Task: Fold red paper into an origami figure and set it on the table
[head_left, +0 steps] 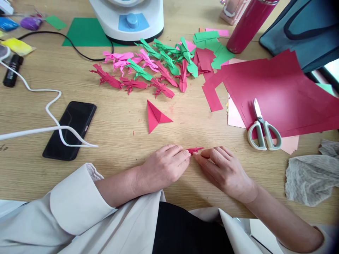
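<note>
Near the front of the wooden table, my left hand [168, 165] is closed over a small folded piece of red paper [195, 150], covering most of it. Its narrow pointed end sticks out to the right of the fingers. My right hand [225, 171] pinches at that exposed part with thumb and forefinger. A red folded paper triangle [156, 117] lies on the table a little beyond my hands. Farther back is a cluster of finished-looking paper figures: red ones [162, 87], pink ones [120, 60] and green ones [169, 63].
Scissors [261, 123] rest on large red sheets [275, 88] at the right, with a grey cloth [312, 176] nearer. A phone [70, 130] and white cable [39, 132] lie left. At the back stand a white appliance [129, 21], a red bottle [250, 26] and a blue bag [302, 31].
</note>
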`<state>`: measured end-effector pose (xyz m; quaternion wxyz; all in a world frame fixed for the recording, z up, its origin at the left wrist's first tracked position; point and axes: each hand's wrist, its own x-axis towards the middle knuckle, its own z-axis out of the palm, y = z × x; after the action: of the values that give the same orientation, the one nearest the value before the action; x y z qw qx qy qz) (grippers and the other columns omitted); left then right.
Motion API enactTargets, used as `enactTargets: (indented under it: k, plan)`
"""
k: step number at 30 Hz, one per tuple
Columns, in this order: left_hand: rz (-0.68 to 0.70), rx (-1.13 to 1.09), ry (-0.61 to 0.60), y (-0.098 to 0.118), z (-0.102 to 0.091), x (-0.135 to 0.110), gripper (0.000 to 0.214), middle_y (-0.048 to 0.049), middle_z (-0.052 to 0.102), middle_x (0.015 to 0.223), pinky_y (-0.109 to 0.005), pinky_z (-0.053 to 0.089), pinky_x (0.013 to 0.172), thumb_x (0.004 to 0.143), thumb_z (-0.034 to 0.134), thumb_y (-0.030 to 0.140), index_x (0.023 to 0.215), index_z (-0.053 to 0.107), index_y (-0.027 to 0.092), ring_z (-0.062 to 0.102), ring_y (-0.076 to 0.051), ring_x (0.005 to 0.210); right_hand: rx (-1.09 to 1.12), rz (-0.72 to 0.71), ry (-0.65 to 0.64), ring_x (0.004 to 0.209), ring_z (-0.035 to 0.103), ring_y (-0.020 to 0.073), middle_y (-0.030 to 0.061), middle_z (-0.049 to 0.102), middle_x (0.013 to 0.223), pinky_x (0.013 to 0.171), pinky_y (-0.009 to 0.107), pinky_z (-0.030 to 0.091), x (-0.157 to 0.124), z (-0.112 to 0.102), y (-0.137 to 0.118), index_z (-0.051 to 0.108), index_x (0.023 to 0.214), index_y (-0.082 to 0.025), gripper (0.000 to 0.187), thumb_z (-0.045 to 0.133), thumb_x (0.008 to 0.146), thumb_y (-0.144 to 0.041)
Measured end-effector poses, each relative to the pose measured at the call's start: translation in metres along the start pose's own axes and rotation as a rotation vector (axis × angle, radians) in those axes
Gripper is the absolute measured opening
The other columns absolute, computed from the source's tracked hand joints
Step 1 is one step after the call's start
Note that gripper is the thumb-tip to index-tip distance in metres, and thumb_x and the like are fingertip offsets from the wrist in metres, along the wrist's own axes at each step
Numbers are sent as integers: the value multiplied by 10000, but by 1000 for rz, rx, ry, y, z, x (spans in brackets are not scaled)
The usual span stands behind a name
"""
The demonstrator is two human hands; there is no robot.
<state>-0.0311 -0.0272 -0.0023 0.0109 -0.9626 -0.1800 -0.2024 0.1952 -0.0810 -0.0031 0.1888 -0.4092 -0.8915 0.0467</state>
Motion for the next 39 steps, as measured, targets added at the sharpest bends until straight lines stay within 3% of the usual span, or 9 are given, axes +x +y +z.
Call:
enactTargets:
  k: [9, 15, 26, 34, 39]
  plan:
    - [22, 70, 5, 1, -3, -2, 189, -68, 724, 977, -306, 586, 810, 954, 543, 105, 1115, 641, 92, 678, -177, 929, 49, 34, -10, 815, 561, 199, 109, 630, 951, 743, 361, 489, -3, 0, -3, 624, 1220, -95, 286, 508, 959, -87]
    - [8, 92, 5, 4, -2, -2, 297, -65, 733, 1012, -306, 582, 833, 964, 534, 112, 1256, 578, 85, 679, -164, 934, 101, 67, -8, 802, 555, 198, 104, 617, 918, 739, 358, 500, -4, -3, -4, 650, 1171, -113, 273, 468, 970, -82]
    - [-49, 28, 4, 4, -1, 1, 197, -50, 729, 963, -297, 545, 792, 961, 533, 113, 1122, 646, 114, 654, -163, 869, 138, 66, 25, 781, 555, 187, 93, 634, 900, 718, 348, 490, -6, 1, -1, 645, 1039, -133, 174, 511, 949, -68]
    - [-53, 39, 5, 5, 2, 0, 175, -50, 719, 948, -291, 530, 774, 969, 500, 105, 1050, 653, 134, 645, -156, 873, 219, 174, 20, 819, 581, 193, 89, 636, 934, 756, 367, 488, -3, 2, -4, 641, 1087, -165, 172, 514, 973, -149]
    - [-54, 26, -2, 4, 0, -1, 185, -46, 717, 950, -280, 527, 778, 980, 485, 116, 1067, 647, 139, 646, -150, 875, 272, 321, 47, 809, 574, 185, 72, 620, 899, 744, 348, 481, 5, 4, -9, 657, 1051, -174, 175, 499, 979, -152]
